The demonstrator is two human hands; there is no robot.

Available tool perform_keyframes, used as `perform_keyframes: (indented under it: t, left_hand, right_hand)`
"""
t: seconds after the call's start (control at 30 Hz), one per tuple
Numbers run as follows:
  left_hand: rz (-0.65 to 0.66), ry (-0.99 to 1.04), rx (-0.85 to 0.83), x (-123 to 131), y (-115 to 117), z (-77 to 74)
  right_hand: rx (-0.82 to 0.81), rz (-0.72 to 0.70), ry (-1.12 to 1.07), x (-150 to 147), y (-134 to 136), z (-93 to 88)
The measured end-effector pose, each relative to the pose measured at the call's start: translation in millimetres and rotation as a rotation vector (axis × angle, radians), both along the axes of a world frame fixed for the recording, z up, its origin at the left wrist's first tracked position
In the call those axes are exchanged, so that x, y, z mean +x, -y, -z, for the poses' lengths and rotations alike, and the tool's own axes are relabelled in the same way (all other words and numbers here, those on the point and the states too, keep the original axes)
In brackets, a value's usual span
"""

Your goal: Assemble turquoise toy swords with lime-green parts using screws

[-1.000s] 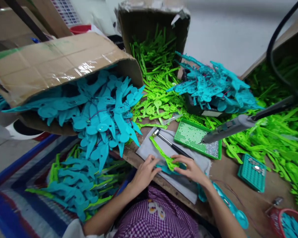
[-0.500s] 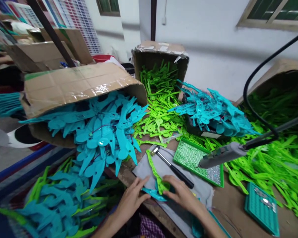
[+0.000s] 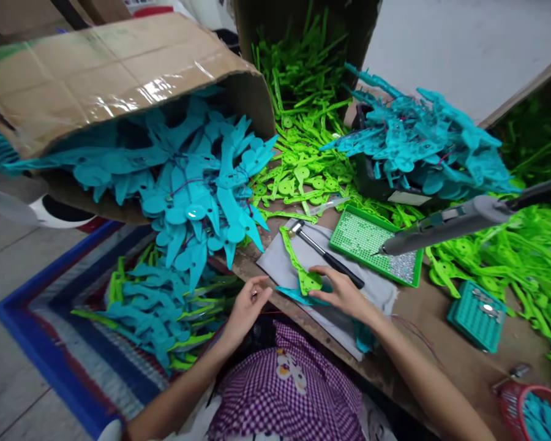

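Observation:
My right hand [image 3: 344,295] has its thumb and fingers around the wide end of a long green plastic piece [image 3: 308,282]. That piece lies over a blue plastic piece [image 3: 292,294] at the near edge of a grey cloth. My left hand [image 3: 248,306] is off to the left, apart from both pieces, with its fingers curled. A small shiny spot shows among those fingers, too small to name. A hammer [image 3: 328,257] with a black handle rests on the cloth [image 3: 376,294], just beyond my right hand.
A green tray [image 3: 356,236] of small metal parts stands beneath a grey electric screwdriver [image 3: 441,229]. Blue pieces spill from a cardboard box [image 3: 119,67] at left. Green pieces [image 3: 303,177] heap behind. A teal tray [image 3: 480,312] and red basket [image 3: 514,404] are at right.
My left hand has drawn back left, away from the blue piece it was touching. The right hand stays at the green piece. The view has tilted downward.

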State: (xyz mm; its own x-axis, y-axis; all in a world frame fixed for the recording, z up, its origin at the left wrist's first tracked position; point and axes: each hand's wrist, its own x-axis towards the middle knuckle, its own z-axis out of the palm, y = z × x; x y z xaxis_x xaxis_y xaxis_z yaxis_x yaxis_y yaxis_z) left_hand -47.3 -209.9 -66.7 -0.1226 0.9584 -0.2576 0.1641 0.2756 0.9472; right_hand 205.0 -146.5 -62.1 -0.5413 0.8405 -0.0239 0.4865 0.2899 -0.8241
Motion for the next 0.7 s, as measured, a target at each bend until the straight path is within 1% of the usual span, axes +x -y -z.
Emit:
perform_keyframes:
  t: [0.03, 0.1, 0.2, 0.3, 0.4, 0.5, 0.6, 0.63, 0.7]
  left_hand:
    - [0.026, -0.053, 0.001, 0, -3, 8.9]
    - [0.115, -0.089, -0.036, 0, -5, 22.3]
    - [0.177, -0.139, -0.033, 3, -4, 30.4]
    - [0.156, -0.158, -0.029, 6, -3, 31.5]
    - [0.14, -0.164, -0.037, 7, -3, 33.2]
    - [0.155, -0.172, -0.035, 6, -3, 35.3]
    - [0.19, -0.215, 0.022, 4, -3, 33.6]
    - [0.205, -0.248, 0.056, 4, -3, 31.7]
    - [0.244, -0.337, 0.127, 3, -4, 26.9]
  right_hand:
    - [0.016, -0.012, 0.019, -1, -1, 1.1]
    - [0.037, -0.032, 0.056, -3, -3, 4.1]
    - [0.049, -0.045, 0.104, -5, -3, 8.2]
    - [0.087, -0.004, 0.17, -12, 2, 8.5]
    - [0.15, 0.02, 0.227, -20, 9, 4.5]
    - [0.146, -0.049, 0.226, -21, 6, -0.8]
    - [0.122, -0.146, 0.19, -17, -2, -3.0]
    - [0.125, -0.16, 0.182, -17, -4, -2.6]
    - [0.135, -0.131, 0.186, -18, -4, -0.8]
